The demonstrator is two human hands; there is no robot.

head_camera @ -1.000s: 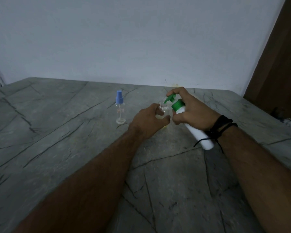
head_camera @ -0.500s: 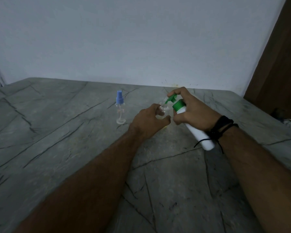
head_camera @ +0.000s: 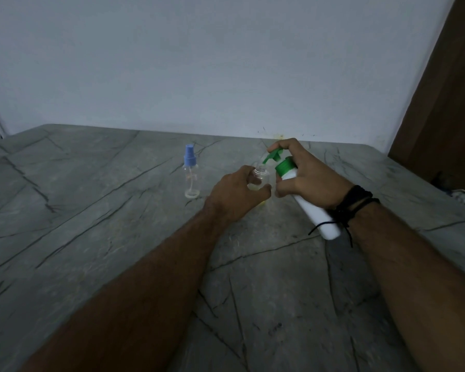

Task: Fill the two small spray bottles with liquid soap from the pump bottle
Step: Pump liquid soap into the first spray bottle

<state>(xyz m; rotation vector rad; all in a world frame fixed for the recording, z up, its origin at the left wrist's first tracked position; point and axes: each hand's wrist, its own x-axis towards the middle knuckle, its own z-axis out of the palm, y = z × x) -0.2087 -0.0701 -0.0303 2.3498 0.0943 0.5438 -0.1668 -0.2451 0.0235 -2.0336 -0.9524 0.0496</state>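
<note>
Change: almost nothing has shifted since the earlier frames; the green nozzle is seen a touch higher over the open neck, and both hands are kept in place.
Left hand (head_camera: pixel 236 193): wrapped around the uncapped spray bottle (head_camera: pixel 259 178), which is held upright on the table (head_camera: pixel 91 210); a little pale liquid is seen in its lower part.
Right hand (head_camera: pixel 310 181): closed around the pump bottle (head_camera: pixel 313 210), with the forefinger laid over the green pump head (head_camera: pixel 273 157).
Pump bottle: white body, green collar, tilted with its base toward the person and its spout pointed down at the uncapped neck.
Second spray bottle (head_camera: pixel 191 174): stood upright on the table to the left of the hands, apart from them, blue sprayer cap fitted, clear body.
Wrist: black cords (head_camera: pixel 352 202) are worn on the right wrist.
Surroundings: a pale wall (head_camera: pixel 199 63) is seen behind the table, a brown panel (head_camera: pixel 446 103) at the right.
</note>
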